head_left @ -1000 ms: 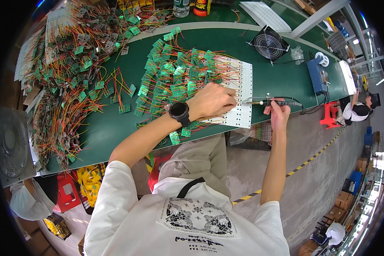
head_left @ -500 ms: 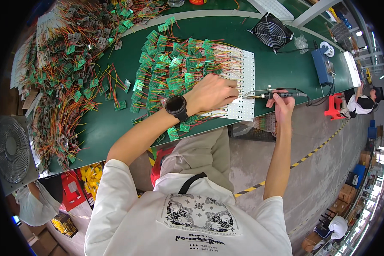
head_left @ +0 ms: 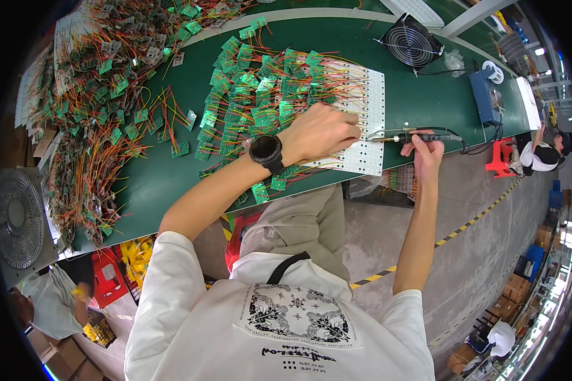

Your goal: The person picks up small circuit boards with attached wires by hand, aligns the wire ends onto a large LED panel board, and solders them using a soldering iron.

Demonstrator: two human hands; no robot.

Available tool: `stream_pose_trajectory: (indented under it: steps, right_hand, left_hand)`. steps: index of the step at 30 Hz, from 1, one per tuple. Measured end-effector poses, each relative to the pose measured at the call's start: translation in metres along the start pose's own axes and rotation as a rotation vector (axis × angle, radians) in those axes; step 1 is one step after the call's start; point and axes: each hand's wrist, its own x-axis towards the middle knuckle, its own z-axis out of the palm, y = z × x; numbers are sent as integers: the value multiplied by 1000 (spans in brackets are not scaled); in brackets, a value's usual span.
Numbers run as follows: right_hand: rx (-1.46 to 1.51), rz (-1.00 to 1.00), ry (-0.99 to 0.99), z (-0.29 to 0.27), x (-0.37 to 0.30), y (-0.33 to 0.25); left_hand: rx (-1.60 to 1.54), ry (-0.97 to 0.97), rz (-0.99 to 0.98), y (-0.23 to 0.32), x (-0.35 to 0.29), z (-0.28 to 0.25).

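Note:
A white perforated board (head_left: 375, 101) lies on the green bench, with rows of small green circuit boards (head_left: 265, 116) and their red and yellow wires spread over its left part. My left hand (head_left: 324, 132), a black watch (head_left: 265, 151) on its wrist, rests over the board's near right part. Its thumb and fingers are pinched at the row of wire ends, and what they hold is too small to make out. From the right, my right hand (head_left: 428, 155) grips a black-handled soldering iron (head_left: 435, 137). The iron's tip points left, close to my left fingertips, with a thin curved tube alongside.
A large heap of wired circuit boards (head_left: 102, 114) covers the bench's left end. Toward the back right stand a black fan (head_left: 412, 43) and a blue soldering unit (head_left: 484, 95) with a solder spool (head_left: 493, 72). A grey fan (head_left: 18, 219) stands at left. Other people sit farther off.
The view has shifted slightly, so the bench sits a little higher and to the right. Both hands keep nearly the same place at the board. A person at lower left has moved an arm.

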Motion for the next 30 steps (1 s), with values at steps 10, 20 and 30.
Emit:
stream_pose_trajectory:
  steps: [10, 20, 30]
  right_hand:
    - [83, -24, 56, -1, 1, 0]
    - [109, -23, 151, 0, 2, 5]
    - [186, -51, 185, 5, -3, 3]
  left_hand:
    - [-13, 38, 9, 0, -1, 0]
    - [93, 325, 100, 24, -5, -64]
    - [285, 600, -1057, 41, -197, -124]
